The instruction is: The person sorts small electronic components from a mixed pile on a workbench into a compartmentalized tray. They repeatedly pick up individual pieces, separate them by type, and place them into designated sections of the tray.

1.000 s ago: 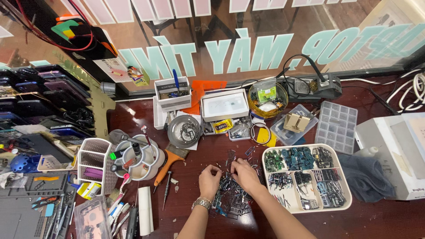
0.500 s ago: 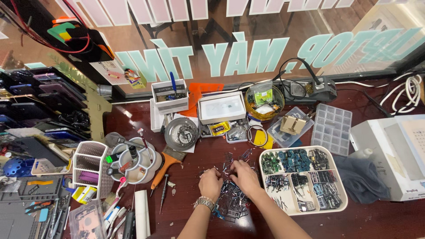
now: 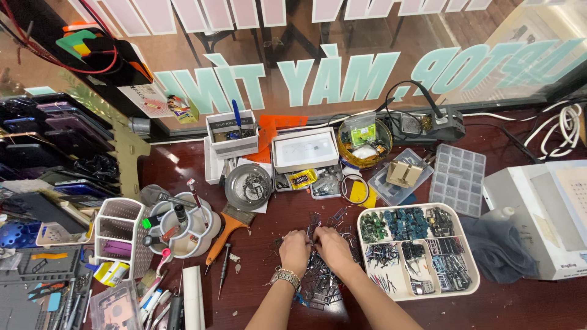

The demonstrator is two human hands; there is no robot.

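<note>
1. At the left edge of the dark red-brown wooden table [image 3: 257, 287] stands a white plastic organiser with slotted walls [image 3: 116, 235], and beside it a round white tool holder [image 3: 183, 232] full of pens and screwdrivers. Both are well apart from the hands and nobody touches them.

2. The left hand [image 3: 295, 250], with a metal bracelet on the wrist, lies on the loose heap of small dark metal parts [image 3: 321, 278] in the middle of the table. Its fingers are curled down into the heap, but I cannot tell if they pinch one piece.

3. The right hand [image 3: 333, 247] touches the left one just above the same heap. The fingertips of both hands meet over a small part; the grip looks closed, but the piece itself is too small to see.

4. To the right, just beside the heap, is a white rectangular plastic tray with compartments [image 3: 468, 293]. Green circuit boards and dark metal frames already fill most compartments in separate groups.

5. I judge the sorting is well advanced: the tray holds much, but a good heap remains under the hands.
</note>
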